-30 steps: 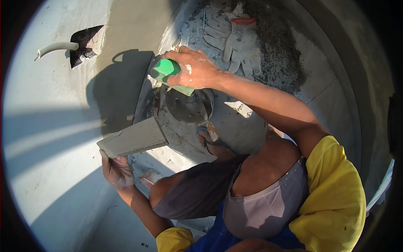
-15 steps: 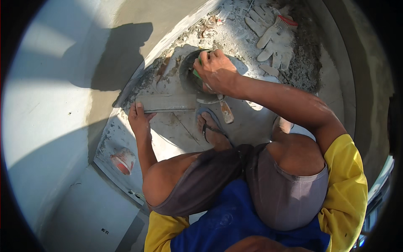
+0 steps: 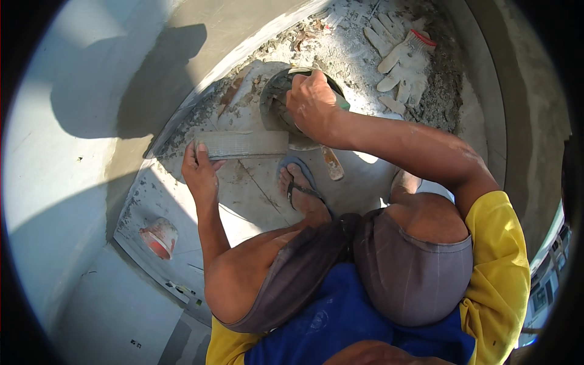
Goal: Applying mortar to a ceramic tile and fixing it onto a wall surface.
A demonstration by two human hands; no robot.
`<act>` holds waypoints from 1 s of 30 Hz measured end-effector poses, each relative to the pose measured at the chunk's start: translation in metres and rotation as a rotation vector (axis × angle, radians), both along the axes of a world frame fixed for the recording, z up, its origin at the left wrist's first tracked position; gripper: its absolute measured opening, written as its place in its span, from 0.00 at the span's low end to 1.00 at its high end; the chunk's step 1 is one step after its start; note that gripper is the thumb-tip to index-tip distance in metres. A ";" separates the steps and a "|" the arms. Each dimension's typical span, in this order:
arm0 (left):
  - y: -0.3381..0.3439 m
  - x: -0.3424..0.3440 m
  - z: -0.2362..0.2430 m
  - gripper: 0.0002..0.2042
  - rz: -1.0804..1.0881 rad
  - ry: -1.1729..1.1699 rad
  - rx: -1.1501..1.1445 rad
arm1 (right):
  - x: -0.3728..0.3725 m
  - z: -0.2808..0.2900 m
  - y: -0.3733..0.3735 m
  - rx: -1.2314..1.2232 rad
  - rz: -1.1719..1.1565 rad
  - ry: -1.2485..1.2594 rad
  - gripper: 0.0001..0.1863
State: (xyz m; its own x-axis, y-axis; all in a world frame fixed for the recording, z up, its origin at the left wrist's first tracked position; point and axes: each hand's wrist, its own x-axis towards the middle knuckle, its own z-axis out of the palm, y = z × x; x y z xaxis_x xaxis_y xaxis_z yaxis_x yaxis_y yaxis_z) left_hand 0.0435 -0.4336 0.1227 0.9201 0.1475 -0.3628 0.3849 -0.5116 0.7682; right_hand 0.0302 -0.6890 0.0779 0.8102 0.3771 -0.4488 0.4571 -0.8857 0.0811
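Observation:
My left hand (image 3: 201,170) grips the left end of a long, narrow grey tile strip (image 3: 243,145), thumb on top. The strip's face shows a fine grid texture. It lies level, its right end beside a round dark bucket (image 3: 271,100) with grey material inside. My right hand (image 3: 313,106) is closed over the bucket's opening. A green object (image 3: 342,103), mostly hidden under the palm, shows past the hand's right side; its kind cannot be made out. A trowel's worn wooden handle (image 3: 333,163) sticks out below the bucket; its blade is hidden.
Whitish work gloves (image 3: 404,61) with a red cuff lie on rubble at the far right. A small red-and-white cup (image 3: 160,238) lies tipped at left. Curved walls (image 3: 91,164) enclose the floor on both sides. My sandalled foot (image 3: 298,185) is just below the strip.
My right hand has turned over the bucket; the green edge showed at its left and now shows at its right. The left hand still holds the strip, nearly unmoved. The view has shifted slightly.

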 end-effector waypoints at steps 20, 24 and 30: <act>-0.272 0.066 -0.042 0.19 0.025 0.513 -0.764 | -0.098 -0.038 -0.275 2.482 -1.331 0.299 0.36; -0.317 0.055 -0.071 0.17 0.188 0.437 -0.890 | -0.104 -0.048 -0.288 2.625 -1.253 0.127 0.36; -0.338 0.065 -0.108 0.19 0.341 0.333 -1.099 | -0.078 -0.061 -0.285 2.567 -1.182 0.208 0.43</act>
